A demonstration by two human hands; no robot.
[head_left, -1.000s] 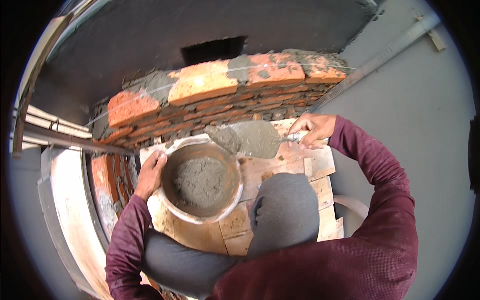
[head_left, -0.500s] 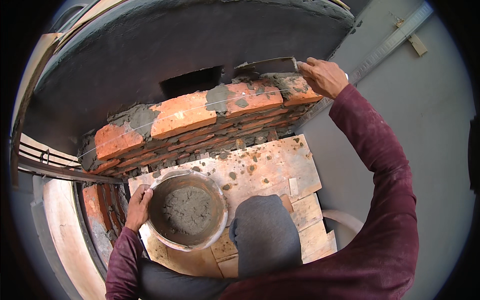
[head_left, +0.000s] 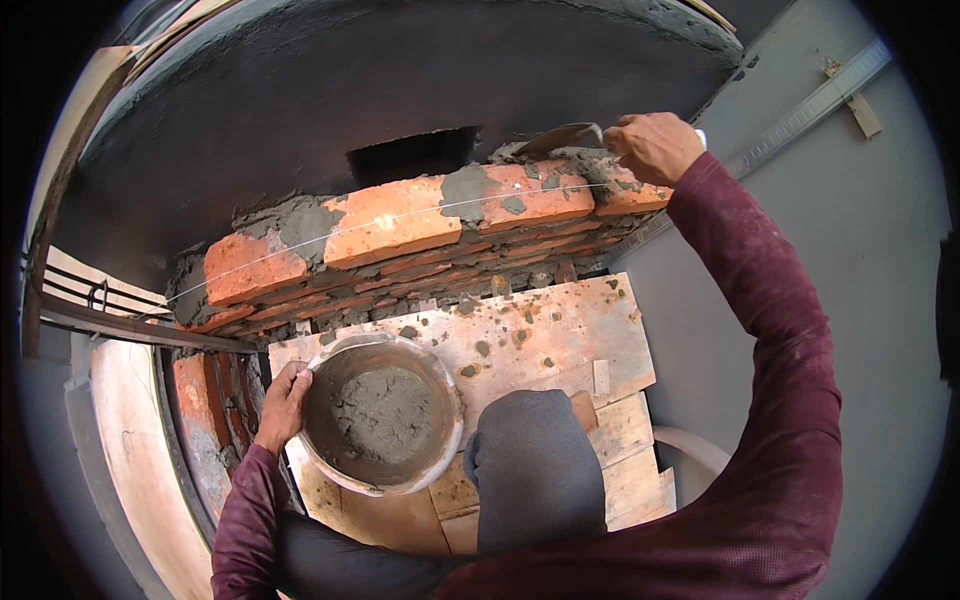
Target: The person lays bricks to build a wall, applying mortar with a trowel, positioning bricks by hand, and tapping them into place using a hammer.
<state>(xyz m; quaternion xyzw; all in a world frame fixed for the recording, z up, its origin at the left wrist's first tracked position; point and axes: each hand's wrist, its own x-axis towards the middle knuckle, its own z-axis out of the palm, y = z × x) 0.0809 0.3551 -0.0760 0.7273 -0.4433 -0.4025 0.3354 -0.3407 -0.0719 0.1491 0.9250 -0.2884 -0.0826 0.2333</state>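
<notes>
My left hand [head_left: 284, 405] is closed on the rim of a round bucket [head_left: 452, 368], thumb over the edge. Grey wet mortar [head_left: 385, 415] lies inside it. At the far right my right hand [head_left: 657, 146] grips a trowel [head_left: 562, 140] by its handle, which the fingers mostly hide. The blade is tilted over the top of a brick wall [head_left: 393, 222], just behind the right-hand bricks. Mortar fills the joints and lies in lumps along the back of the top course. A thin string [head_left: 330, 236] runs along the front of that course.
Behind the wall rises a dark surface with a rectangular opening [head_left: 412, 157]. Mortar-spotted boards [head_left: 560, 330] lie below the wall, under the bucket. My knee [head_left: 540, 460] is right of the bucket. A grey wall [head_left: 850, 270] stands at right, a wooden beam [head_left: 150, 330] at left.
The trowel blade has turned and tilted lower behind the right-hand bricks, my right hand rotating with it. My left hand stays on the bucket rim. The whole view has shifted slightly.
</notes>
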